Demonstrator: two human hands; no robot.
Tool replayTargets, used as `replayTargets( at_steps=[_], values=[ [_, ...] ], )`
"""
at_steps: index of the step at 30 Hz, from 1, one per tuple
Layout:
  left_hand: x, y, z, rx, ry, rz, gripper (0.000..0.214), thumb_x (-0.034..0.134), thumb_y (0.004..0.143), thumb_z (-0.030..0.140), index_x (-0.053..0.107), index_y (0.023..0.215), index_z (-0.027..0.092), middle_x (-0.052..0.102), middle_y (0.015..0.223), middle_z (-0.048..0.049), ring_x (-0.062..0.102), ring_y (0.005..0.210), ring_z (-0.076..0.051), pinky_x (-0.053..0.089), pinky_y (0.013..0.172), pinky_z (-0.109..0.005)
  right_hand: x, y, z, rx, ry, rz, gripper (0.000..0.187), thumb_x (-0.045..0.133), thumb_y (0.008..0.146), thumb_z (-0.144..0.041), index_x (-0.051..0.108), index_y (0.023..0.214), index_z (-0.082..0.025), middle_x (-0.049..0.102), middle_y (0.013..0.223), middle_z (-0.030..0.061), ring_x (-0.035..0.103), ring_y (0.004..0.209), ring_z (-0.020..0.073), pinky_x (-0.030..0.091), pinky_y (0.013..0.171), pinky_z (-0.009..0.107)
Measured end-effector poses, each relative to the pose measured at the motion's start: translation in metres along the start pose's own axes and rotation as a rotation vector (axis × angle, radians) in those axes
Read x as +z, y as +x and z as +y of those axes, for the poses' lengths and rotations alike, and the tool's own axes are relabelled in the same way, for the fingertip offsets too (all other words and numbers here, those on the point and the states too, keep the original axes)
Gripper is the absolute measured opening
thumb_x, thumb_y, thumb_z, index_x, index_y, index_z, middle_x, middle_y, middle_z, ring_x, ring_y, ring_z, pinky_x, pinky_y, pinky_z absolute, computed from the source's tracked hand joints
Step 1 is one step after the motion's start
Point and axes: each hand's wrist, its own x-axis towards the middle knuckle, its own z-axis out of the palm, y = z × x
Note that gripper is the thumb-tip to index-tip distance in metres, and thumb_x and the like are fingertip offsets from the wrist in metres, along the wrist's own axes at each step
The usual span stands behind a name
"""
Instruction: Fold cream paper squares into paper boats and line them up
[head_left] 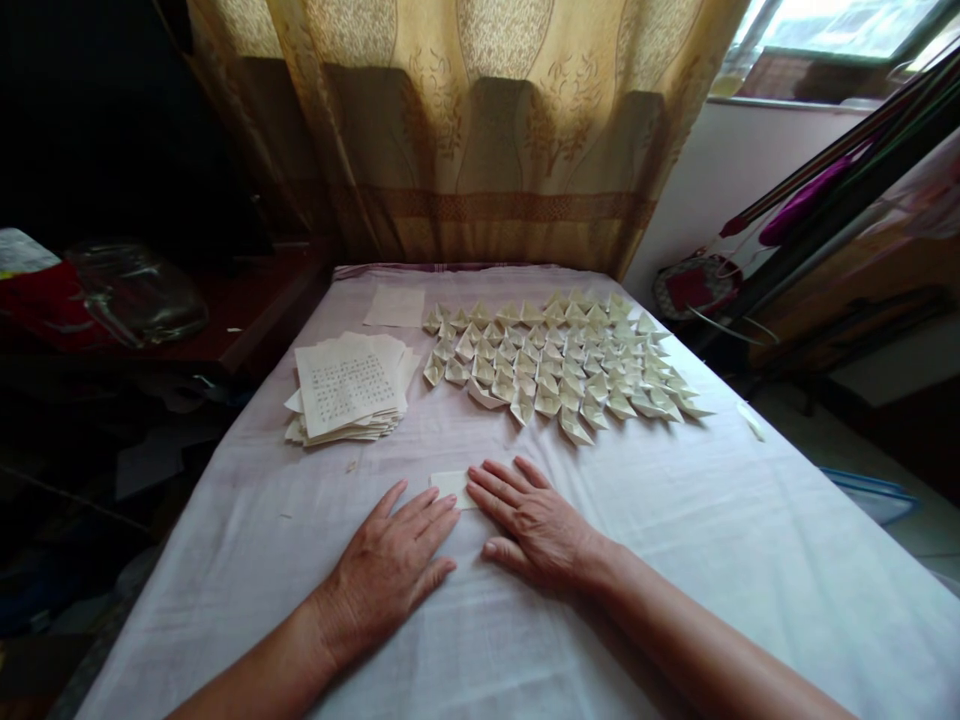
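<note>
My left hand (390, 570) lies flat on the white cloth, fingers stretched out toward a small folded slip of paper (450, 485). My right hand (529, 525) also lies flat and open, its fingertips resting on the right end of that slip. Both palms face down and hold nothing. Beyond the hands, several folded paper boats (559, 365) are laid out in rows. A stack of printed paper sheets (349, 390) sits to the left of them.
The white cloth (675, 560) covers a table that runs to a patterned curtain (480, 130). A single loose sheet (395, 306) lies at the back. A glass jar (135, 295) rests on dark furniture at left. Rods and clutter stand at right.
</note>
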Motion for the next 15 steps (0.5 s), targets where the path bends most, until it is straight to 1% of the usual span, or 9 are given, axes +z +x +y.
replayTargets(
  at_steps=[3,7,9,12,15],
  values=[
    [-0.0027,-0.0042,-0.0039,-0.018,-0.002,0.011,0.04,0.042,0.102,0.042,0.057,0.134,0.023,0.067,0.132,-0.0025,0.057,0.126,-0.018,0.022,0.119,-0.037,0.0006,-0.0009,0.0004,0.002,0.012,0.018,0.066,0.041,0.098,-0.059,0.034,0.153,-0.024,0.034,0.158,0.0085,0.027,0.148,0.028,0.015,0.12,0.055],
    [-0.0022,-0.0012,-0.0024,-0.038,-0.002,0.044,0.038,0.042,0.102,0.04,0.061,0.13,0.022,0.068,0.13,-0.0019,0.058,0.123,-0.02,0.019,0.119,-0.039,-0.0009,-0.0013,-0.0005,-0.023,-0.004,0.012,0.056,0.04,0.098,-0.06,0.04,0.149,-0.036,0.033,0.158,0.007,0.028,0.147,0.03,0.017,0.117,0.059],
    [-0.0023,0.0011,-0.0016,-0.04,0.0,0.048,0.035,0.044,0.102,0.037,0.063,0.128,0.023,0.069,0.128,-0.0013,0.059,0.121,-0.021,0.02,0.118,-0.04,-0.0022,-0.0014,-0.0003,-0.033,-0.013,0.016,0.053,0.041,0.098,-0.06,0.043,0.147,-0.039,0.034,0.158,0.0072,0.031,0.146,0.0308,0.019,0.116,0.06],
    [-0.003,0.0028,-0.0018,-0.047,-0.007,0.048,0.033,0.045,0.101,0.035,0.064,0.126,0.025,0.071,0.125,-0.0007,0.06,0.118,-0.022,0.022,0.116,-0.042,-0.0035,-0.0028,0.0032,-0.039,-0.018,0.034,0.051,0.044,0.098,-0.057,0.047,0.144,-0.038,0.039,0.156,0.0076,0.035,0.144,0.0301,0.02,0.115,0.058],
    [-0.0033,0.0021,-0.0032,-0.056,-0.024,0.059,0.032,0.046,0.101,0.035,0.065,0.125,0.025,0.071,0.124,0.0001,0.06,0.116,-0.022,0.023,0.115,-0.043,-0.0038,-0.0056,0.009,-0.037,-0.024,0.052,0.044,0.045,0.099,-0.051,0.054,0.14,-0.035,0.044,0.153,0.0052,0.036,0.143,0.0293,0.021,0.116,0.056]
  ],
)
